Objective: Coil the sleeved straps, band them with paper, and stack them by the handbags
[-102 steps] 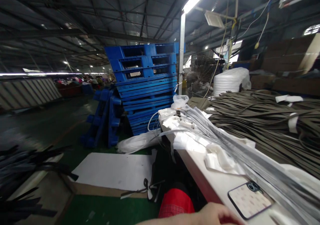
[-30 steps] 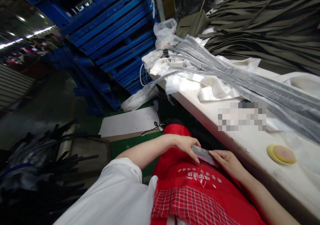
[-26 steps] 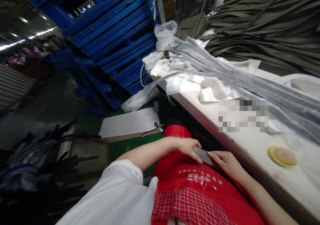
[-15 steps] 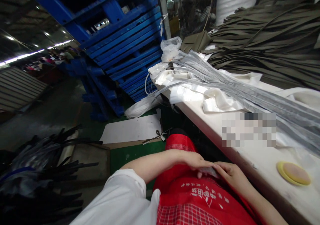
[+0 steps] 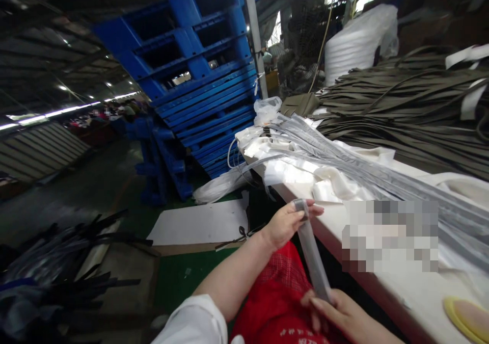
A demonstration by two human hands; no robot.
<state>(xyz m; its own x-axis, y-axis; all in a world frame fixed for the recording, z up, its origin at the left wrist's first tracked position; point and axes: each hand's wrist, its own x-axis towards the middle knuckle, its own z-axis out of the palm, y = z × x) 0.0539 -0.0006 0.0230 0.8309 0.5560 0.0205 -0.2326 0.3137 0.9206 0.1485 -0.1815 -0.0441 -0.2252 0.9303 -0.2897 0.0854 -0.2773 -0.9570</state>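
A grey reflective strip [image 5: 313, 255] stretches between my two hands above my red apron [image 5: 278, 303]. My left hand [image 5: 286, 221] is raised beside the white table's edge [image 5: 336, 247] and pinches the strip's upper end, folded over the fingers. My right hand [image 5: 336, 313] sits low over my lap and grips the strip's lower end. A long bundle of the same grey strips [image 5: 362, 176] lies along the table, over white cloth pieces [image 5: 332, 188].
Olive-green straps [image 5: 401, 109] are heaped at the table's far right, behind them a white foam roll [image 5: 359, 38]. Stacked blue pallets [image 5: 206, 84] stand ahead. White board [image 5: 202, 221] and scissors [image 5: 239, 234] lie on the green floor. Black strips [image 5: 57, 267] pile at left. A yellow disc [image 5: 468, 318] rests on the table.
My left hand has lifted from my lap up to the table's edge, pulling the grey strip out long. The right hand stayed low on its other end. The view tilted upward.
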